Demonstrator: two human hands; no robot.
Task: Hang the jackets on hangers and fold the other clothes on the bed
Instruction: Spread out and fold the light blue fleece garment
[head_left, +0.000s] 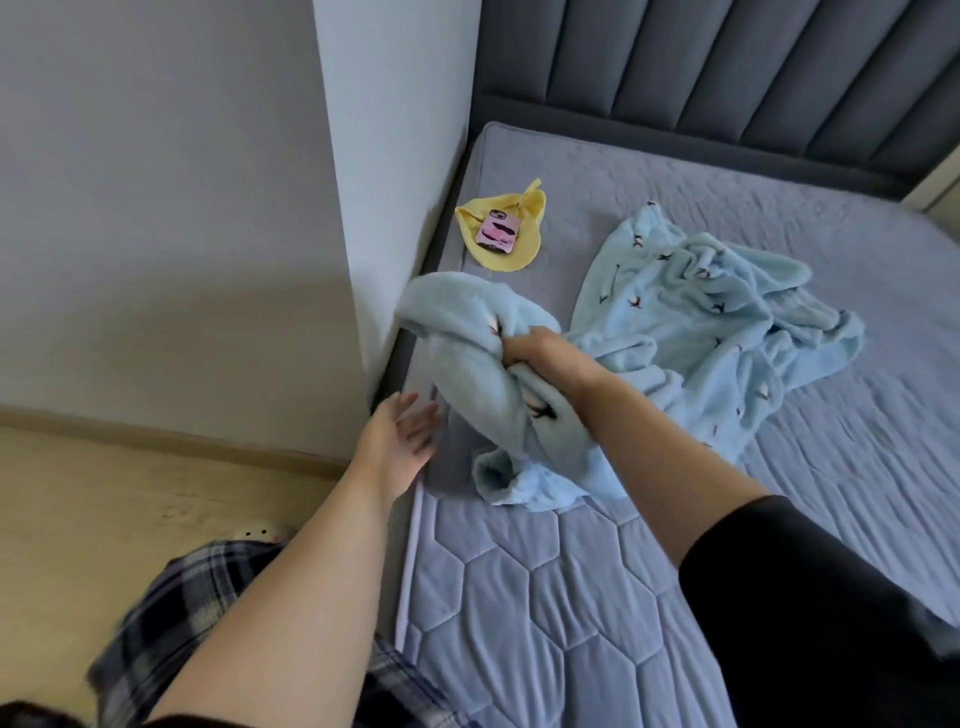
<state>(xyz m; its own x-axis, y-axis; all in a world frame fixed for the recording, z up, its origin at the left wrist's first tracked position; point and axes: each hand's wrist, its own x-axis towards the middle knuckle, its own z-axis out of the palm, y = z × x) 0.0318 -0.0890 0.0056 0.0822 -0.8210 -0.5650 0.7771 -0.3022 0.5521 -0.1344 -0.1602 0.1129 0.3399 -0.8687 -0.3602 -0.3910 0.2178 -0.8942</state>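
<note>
Head view, items as found:

Bed (545, 613): grey quilted mattress cover, hexagon stitching, padded grey headboard (727, 67) at the far end. The left edge runs along a white wall.

Light blue fleece garment (701, 322): small dark printed motifs, crumpled, unfolded. Whether it is a jacket or another piece cannot be told. The bulk lies on the bed to the right and farther off. The left part is bunched and lifted near the bed's left edge, and a tube-like end (sleeve or leg, unclear) (493, 480) droops onto the mattress nearest the person. Its long axis runs from near-left to far-right across the bed.

Right hand (524, 353): fingers curled tight into the lifted bunch, gripping it, forearm crossing over the fabric.

Left hand (400, 441): fingers straight and spread, holding nothing. It sits at the bed's left edge just left of the hanging fleece, apart from it or barely so.

Judgement: the left hand is the nearer one to the drooping end. The coming move likely depends on it catching that part so the piece can be spread along its length.

Yellow cloth (532, 228): flat near the far-left corner, with a pink-cased phone (496, 235) lying on it.

Plaid trousers (171, 623): worn by the person, over a wooden floor
</note>
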